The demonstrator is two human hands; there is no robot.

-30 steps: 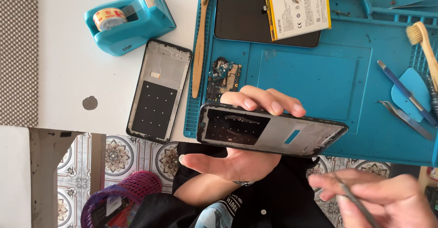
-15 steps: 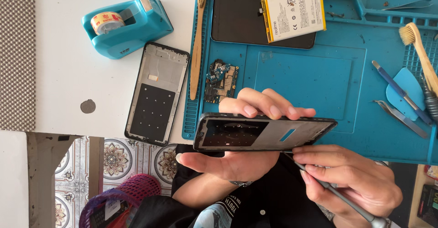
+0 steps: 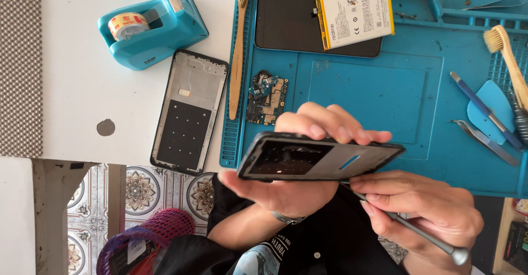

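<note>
head view: the left hand (image 3: 297, 190) is wrapped around a dark, flat phone frame (image 3: 322, 157), held tilted just below the ribbed blue mat (image 3: 368, 88). the right hand (image 3: 423, 209) pinches a thin metal pry tool (image 3: 418, 234), tip under the frame's lower edge. my guess: the smooth steel could slip and gouge the thin frame or jab a finger.

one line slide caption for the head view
Left hand holds a phone frame edge-up while the right hand works a metal tool along it.
</note>
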